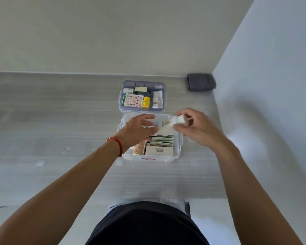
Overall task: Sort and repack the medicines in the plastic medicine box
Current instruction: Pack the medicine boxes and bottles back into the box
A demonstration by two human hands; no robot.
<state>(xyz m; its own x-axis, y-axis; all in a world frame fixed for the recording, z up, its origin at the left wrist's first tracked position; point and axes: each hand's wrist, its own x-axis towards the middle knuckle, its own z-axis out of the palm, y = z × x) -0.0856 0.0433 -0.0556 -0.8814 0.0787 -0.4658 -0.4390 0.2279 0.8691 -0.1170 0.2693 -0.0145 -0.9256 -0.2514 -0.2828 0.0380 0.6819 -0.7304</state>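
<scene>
Clear plastic medicine box [177, 152] sitting open on a grey wood-grain table [60, 121], pretty much dead centre. Just beyond the box, touching its far edge: a blue-tinted tray [120, 101] holding a yellow bottle [146, 102], red-and-white cartons [131, 101], a small white bottle [128, 90] and some sachets [157, 99]. Inside the box, near side: a carton with a barcode [159, 150], green-edged packets [162, 140] stacked behind it, a tan tube [139, 147] left of those. Over the box, right hand [196, 128] pinching a white bottle [168, 125] between thumb and fingers, tilted on its side. Left hand [136, 131], red string bracelet [117, 144] at the wrist, hovering over the box's left half with fingers loosely spread, holding nothing, hiding what's underneath. Far right of the box, against the wall: a dark grey rolled cloth [200, 82].
</scene>
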